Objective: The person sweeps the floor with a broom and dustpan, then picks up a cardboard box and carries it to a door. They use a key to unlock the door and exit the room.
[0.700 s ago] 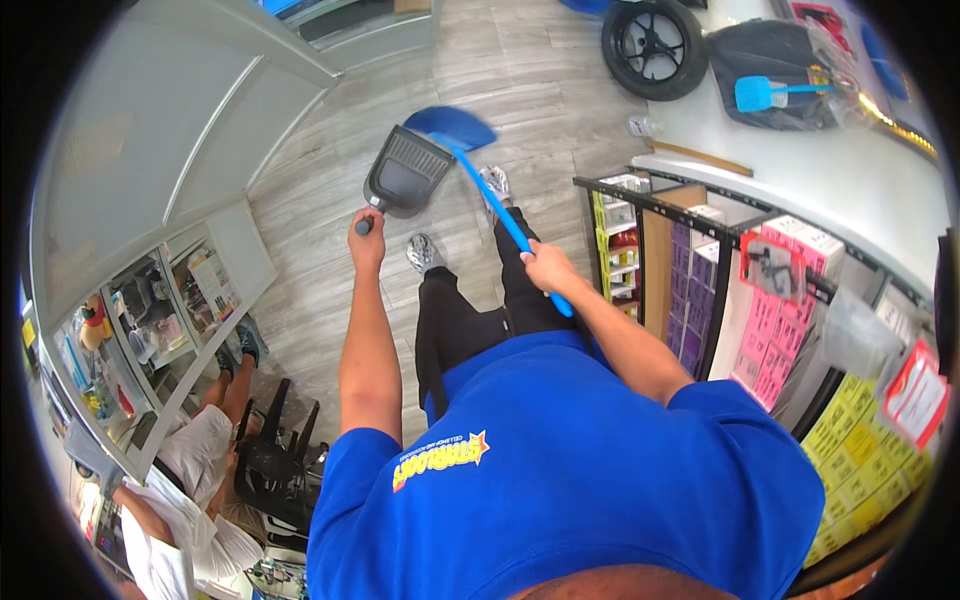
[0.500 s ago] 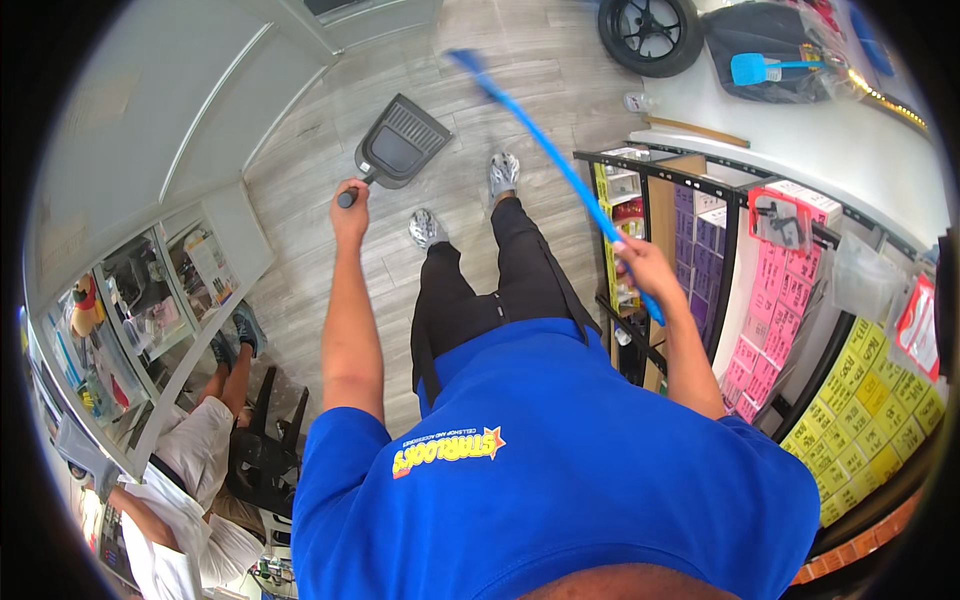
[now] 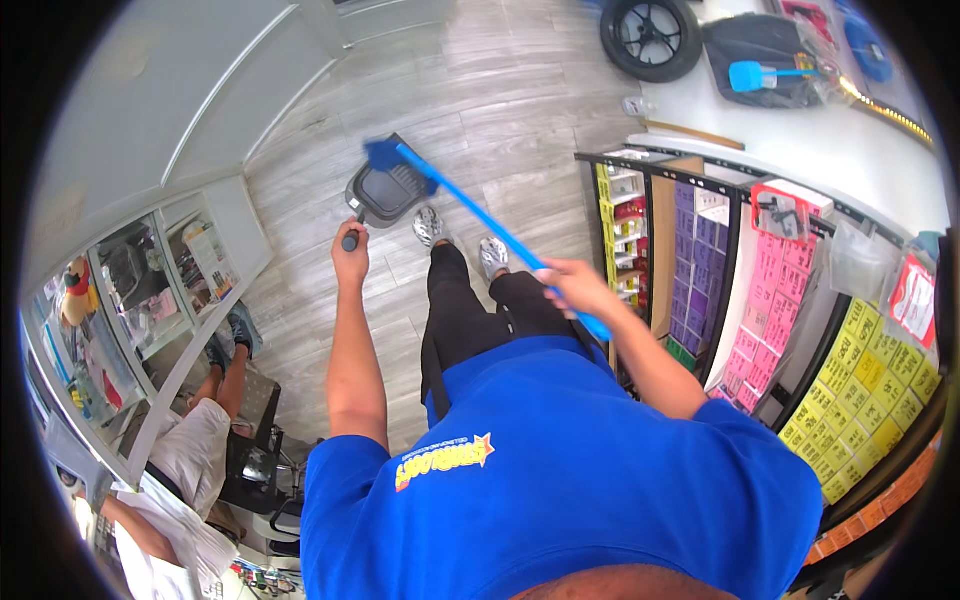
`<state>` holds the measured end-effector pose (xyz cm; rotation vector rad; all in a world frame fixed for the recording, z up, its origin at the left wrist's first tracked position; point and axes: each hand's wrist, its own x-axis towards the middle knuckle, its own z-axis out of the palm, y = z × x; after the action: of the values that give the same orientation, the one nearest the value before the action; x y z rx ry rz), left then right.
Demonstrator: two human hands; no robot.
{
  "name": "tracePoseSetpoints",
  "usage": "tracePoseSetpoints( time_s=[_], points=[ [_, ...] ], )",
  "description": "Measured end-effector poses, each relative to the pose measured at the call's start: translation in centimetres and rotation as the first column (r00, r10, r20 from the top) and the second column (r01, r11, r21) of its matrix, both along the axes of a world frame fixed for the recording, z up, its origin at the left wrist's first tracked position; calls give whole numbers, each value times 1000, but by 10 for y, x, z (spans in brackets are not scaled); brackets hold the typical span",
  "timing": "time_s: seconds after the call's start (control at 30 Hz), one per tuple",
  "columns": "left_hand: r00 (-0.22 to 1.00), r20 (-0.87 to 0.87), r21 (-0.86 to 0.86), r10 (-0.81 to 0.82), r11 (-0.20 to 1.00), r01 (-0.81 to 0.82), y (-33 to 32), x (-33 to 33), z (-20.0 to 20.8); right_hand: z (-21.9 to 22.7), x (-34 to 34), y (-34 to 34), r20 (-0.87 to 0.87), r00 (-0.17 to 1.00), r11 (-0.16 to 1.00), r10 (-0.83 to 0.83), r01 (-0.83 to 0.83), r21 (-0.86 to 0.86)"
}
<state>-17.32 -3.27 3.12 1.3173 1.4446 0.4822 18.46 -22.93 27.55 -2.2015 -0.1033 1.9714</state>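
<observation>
My left hand [image 3: 350, 252] is closed around the handle of a dark grey dustpan [image 3: 378, 205], which lies low over the floor ahead of my shoes. In my right hand [image 3: 582, 287] is the blue pole of a broom [image 3: 480, 215], slanting from beside my right thigh toward the far left. The broom's dark blue bristle head [image 3: 384, 154] lies across the far, open side of the dustpan. Part of the pan's ribbed floor is covered by the broom.
Shelves with purple, pink and yellow boxes [image 3: 862, 390] line the right side. A black wheel [image 3: 650, 40] is at the far right. On the left, a glass display case [image 3: 150, 285] stands near a seated person in white shorts [image 3: 200, 445]. Grey plank floor [image 3: 300, 200] lies ahead.
The broom head has swung left and nearer, from the floor beyond onto the dustpan. My right hand has moved left. The dustpan sits slightly nearer, and my feet have shifted.
</observation>
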Motion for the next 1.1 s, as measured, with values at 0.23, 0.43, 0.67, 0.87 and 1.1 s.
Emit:
tracePoseSetpoints(
  time_s=[0.23,0.43,0.67,0.87,1.1],
  points=[
    [981,24,-73,192,979,-190,-23,-39,28,-68,162,119,550,755,863,356,-492,117],
    [881,22,-153,473,872,-464,-45,-43,23,-240,68,288,628,-99,87,772,-962,-259],
    [782,39,-76,622,782,-619,-59,-15,-5,-115,17,163,525,461,511,716,-858,56],
    [697,11,-110,717,694,-712,-98,3,21,-33,111,261,580,100,60,809,-994,87],
    [489,58,-209,871,489,-847,-158,48,73,-186,67,400,631,-202,-370,749,-918,145]
  ],
)
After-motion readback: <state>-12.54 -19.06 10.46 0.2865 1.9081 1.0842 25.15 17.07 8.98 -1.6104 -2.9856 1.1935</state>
